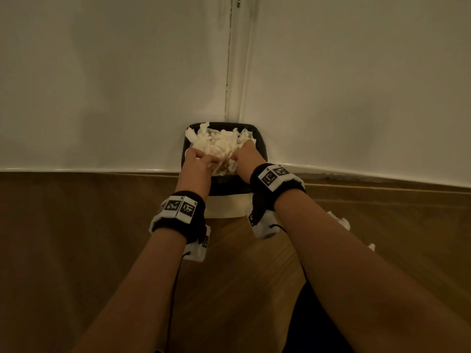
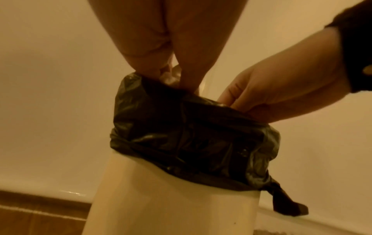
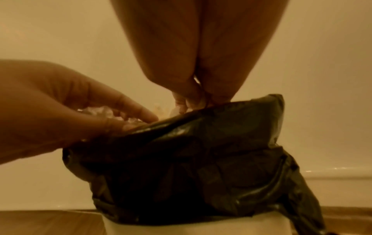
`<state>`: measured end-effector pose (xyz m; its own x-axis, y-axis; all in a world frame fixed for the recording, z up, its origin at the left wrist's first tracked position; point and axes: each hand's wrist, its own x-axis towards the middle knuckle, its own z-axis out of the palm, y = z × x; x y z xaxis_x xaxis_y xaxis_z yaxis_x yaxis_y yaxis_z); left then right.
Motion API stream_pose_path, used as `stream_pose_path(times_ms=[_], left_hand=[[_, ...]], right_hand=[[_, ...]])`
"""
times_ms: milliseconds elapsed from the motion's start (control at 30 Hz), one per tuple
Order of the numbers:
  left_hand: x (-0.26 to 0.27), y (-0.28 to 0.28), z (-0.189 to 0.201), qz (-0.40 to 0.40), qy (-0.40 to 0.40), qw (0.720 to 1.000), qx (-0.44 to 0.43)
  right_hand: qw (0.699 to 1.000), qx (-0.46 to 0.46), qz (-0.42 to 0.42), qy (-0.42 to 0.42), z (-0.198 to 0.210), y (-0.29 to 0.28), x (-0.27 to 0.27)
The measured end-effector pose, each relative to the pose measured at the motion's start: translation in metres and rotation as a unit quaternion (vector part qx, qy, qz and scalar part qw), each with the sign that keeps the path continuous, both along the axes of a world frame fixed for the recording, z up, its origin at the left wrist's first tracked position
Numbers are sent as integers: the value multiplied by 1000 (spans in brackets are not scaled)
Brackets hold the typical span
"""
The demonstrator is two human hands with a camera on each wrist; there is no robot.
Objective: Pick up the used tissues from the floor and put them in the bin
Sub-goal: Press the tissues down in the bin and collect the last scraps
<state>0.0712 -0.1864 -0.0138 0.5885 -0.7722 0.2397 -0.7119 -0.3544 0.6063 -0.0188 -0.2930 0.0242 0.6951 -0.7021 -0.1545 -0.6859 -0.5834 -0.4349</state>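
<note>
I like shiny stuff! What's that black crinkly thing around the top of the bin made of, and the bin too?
The black liner looks like thin plastic film: glossy, wrinkled, folded over the rim. The bin seems smooth, matte cream plastic, though that is less sure.
</note>
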Motion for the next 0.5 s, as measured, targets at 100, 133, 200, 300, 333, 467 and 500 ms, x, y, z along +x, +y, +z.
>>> stream_pose_path(times_ms=[100, 133, 200, 300, 333, 467, 500], left_hand=[[1, -2, 0, -15, -20, 999, 22], [2, -4, 3, -16, -21, 999, 26], [3, -5, 7, -11, -36, 999, 39], [3, -5, 11, 33, -102, 992, 66], [4, -5, 13, 39, -105, 991, 78], [1, -7, 13, 18, -160, 975, 150], [0, -7, 12, 17, -173, 972, 161]], right_hand=[[1000, -15, 12, 25, 7, 2, 5], [999, -27, 16, 41, 9, 1, 6], [998, -34, 1, 47, 13, 1, 7], [998, -18, -27, 55, 18, 1, 9], [998, -12, -28, 60, 17, 2, 11], [999, -47, -6, 5, 11, 11, 8], [999, -52, 13, 8, 8, 13, 6]])
